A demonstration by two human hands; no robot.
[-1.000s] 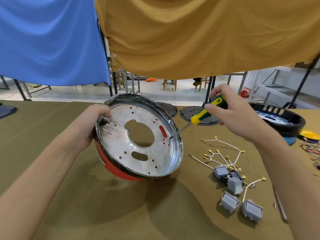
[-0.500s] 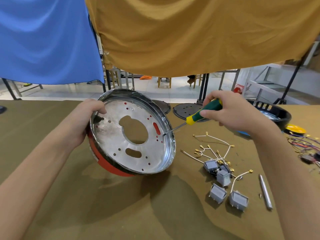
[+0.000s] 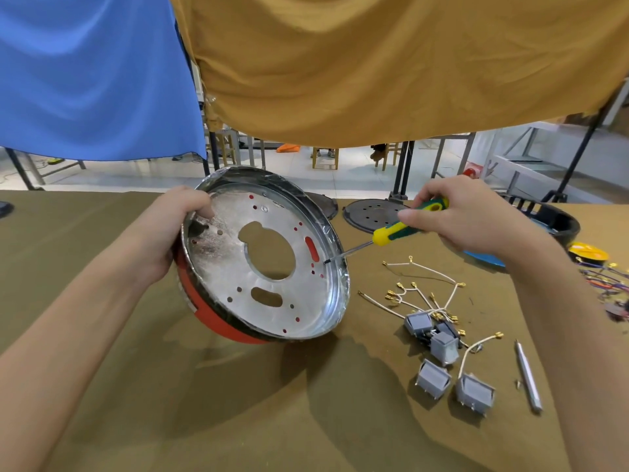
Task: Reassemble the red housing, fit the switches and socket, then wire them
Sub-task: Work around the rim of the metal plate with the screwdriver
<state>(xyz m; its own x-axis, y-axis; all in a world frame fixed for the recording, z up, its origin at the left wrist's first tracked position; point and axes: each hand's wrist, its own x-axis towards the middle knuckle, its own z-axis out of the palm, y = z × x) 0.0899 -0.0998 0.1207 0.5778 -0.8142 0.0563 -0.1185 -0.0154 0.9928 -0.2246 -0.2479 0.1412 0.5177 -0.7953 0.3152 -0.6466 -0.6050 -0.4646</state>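
The red housing [image 3: 218,323] stands tilted on its lower edge, its silver metal inner plate [image 3: 224,267] facing me. My left hand [image 3: 170,229] grips its upper left rim. My right hand [image 3: 469,216] holds a yellow and green screwdriver [image 3: 401,228]; the tip touches the plate near a red slot at its right side. Several grey switches [image 3: 439,349] with white wires [image 3: 425,284] and brass terminals lie on the cloth to the right.
A metal rod [image 3: 527,376] lies right of the switches. Two dark round plates [image 3: 371,214] and a black round housing [image 3: 551,223] sit at the table's back. A yellow disc [image 3: 589,252] and coloured wires [image 3: 609,277] lie far right. Blue and ochre cloths hang above.
The view has shifted a little. The screwdriver tip stays at the plate's right side, and both hands keep their grips.
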